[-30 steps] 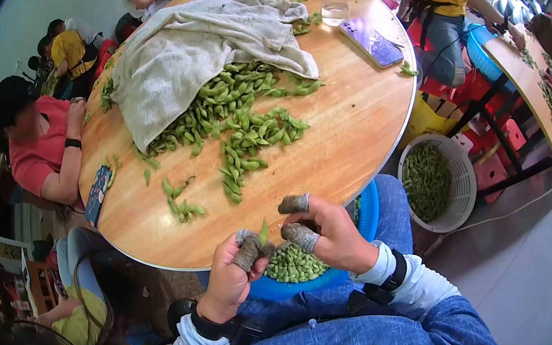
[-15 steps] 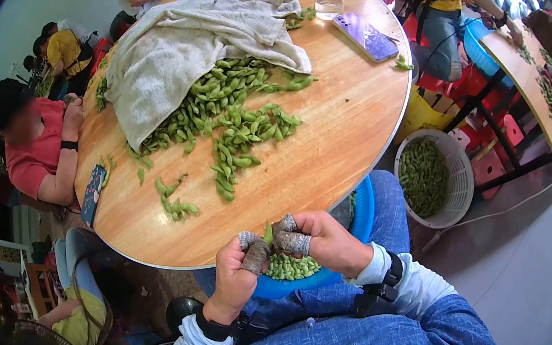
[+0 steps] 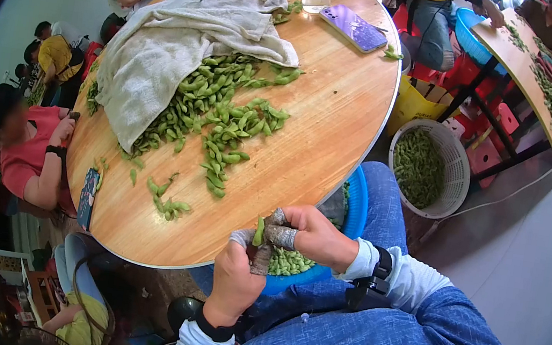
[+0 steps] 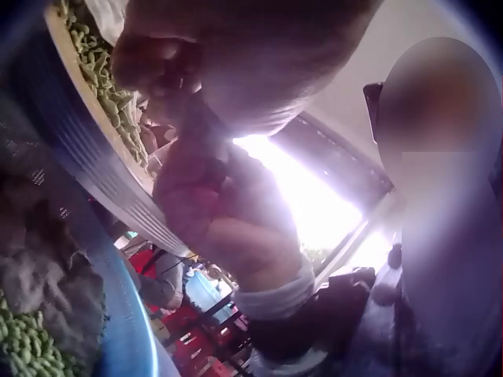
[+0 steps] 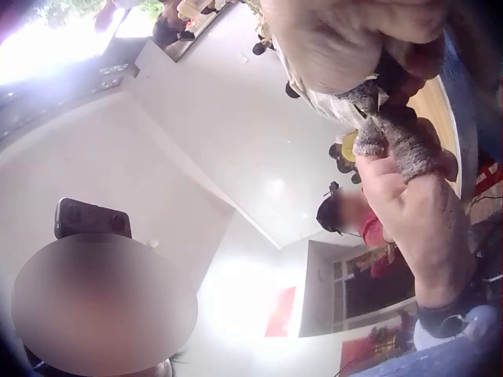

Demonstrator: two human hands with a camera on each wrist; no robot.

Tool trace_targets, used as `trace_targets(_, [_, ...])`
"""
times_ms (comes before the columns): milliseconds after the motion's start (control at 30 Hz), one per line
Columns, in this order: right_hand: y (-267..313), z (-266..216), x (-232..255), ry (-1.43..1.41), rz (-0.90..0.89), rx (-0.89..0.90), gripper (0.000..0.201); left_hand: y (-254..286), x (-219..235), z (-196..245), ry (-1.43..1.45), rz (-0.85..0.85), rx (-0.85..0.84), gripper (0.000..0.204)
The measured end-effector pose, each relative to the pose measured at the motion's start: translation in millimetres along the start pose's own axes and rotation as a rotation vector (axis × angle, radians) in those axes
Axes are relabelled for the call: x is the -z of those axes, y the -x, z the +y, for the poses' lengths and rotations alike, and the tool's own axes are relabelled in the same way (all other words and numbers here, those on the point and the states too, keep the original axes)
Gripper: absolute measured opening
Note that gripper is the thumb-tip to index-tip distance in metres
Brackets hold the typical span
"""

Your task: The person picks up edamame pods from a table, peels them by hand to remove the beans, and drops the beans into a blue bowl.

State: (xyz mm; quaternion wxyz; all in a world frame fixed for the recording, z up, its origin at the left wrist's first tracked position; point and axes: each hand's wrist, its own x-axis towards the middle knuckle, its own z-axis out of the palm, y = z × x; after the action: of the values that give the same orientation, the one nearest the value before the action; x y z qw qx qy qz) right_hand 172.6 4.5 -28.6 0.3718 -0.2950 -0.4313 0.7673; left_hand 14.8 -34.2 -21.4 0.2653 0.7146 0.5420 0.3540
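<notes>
Low over a blue basin [image 3: 358,202], my left hand [image 3: 235,280] pinches a green soybean pod [image 3: 259,231] that stands up between its thumb and forefinger. My right hand [image 3: 323,239] meets it from the right, thumb and forefinger pinching at the pod's side. Grey knitted finger covers [image 3: 281,235] wrap the working fingertips of both hands. Shelled green soybeans [image 3: 288,262] lie in the basin below, partly hidden by the hands. In the right wrist view the fingertips of the left hand [image 5: 416,212] and right hand [image 5: 354,47] come together; the pod is hidden there.
A heap of soybean pods [image 3: 210,89] lies on the round wooden table [image 3: 318,122], partly under a grey cloth [image 3: 159,50]. A purple phone [image 3: 354,28] and a dark phone [image 3: 87,199] lie near its edge. A white basket [image 3: 463,174] of pods stands right. Other people sit around.
My right hand has come left from apart to meet the left hand at the pod. The head view has shifted slightly, so the table appears further left.
</notes>
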Motion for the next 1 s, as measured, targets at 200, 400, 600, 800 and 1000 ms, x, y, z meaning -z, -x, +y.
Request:
trace_targets(200, [1, 2, -8, -0.072, -0.009, 0.145, 0.008, -2, 3, -3, -0.17, 0.059, -0.21, 0.021])
trace_targets(400, [3, 4, -4, 0.192, -0.021, 0.245, 0.007, 2, 10, -2, 1.207, -0.13, 0.562, 0.01])
trace_targets(600, [6, -10, -3, 0.697, -0.074, 0.402, 0.011, 9, 10, 4, 0.923, -0.132, 0.608, 0.007])
trace_targets(800, [18, -20, 6, 0.79, -0.04, 0.375, 0.011, 12, 6, 4, 0.502, -0.316, 0.35, 0.02])
trace_targets(1000, [78, -64, 107, 1.214, 0.602, 0.236, 0.008, 2, 38, 3, -0.063, -0.188, -0.111, 0.018])
